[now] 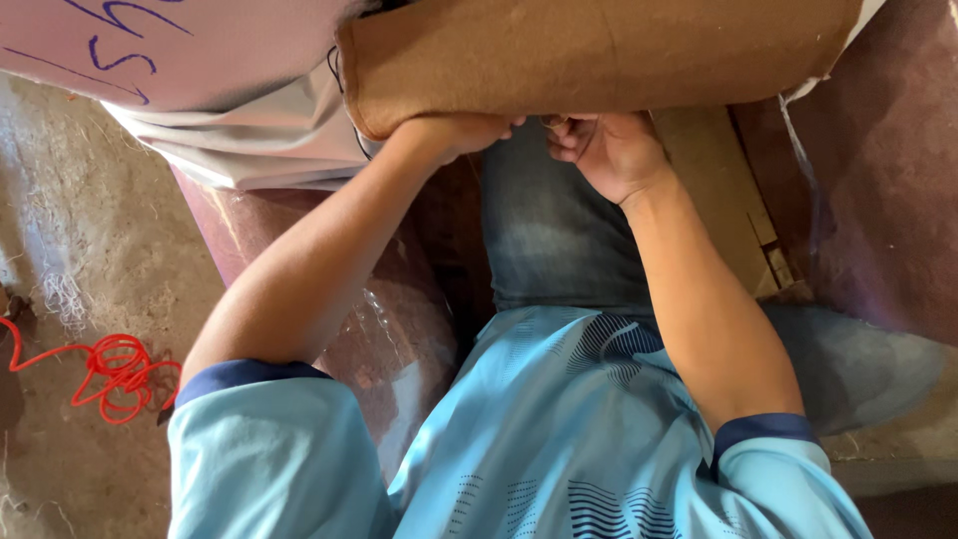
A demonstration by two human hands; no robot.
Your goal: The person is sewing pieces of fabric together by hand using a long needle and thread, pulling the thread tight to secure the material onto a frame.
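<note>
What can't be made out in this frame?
Head view:
- Left hand: fingertips hidden under the brown panel.
- Right hand: whatever it pinches is too small to tell.
- Brown panel: cut off by the top edge.
- Red cord: runs off the left edge.

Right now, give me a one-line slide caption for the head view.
Both hands, left hand and right hand, meet under a brown felt-covered panel; red cord on floor.
</note>
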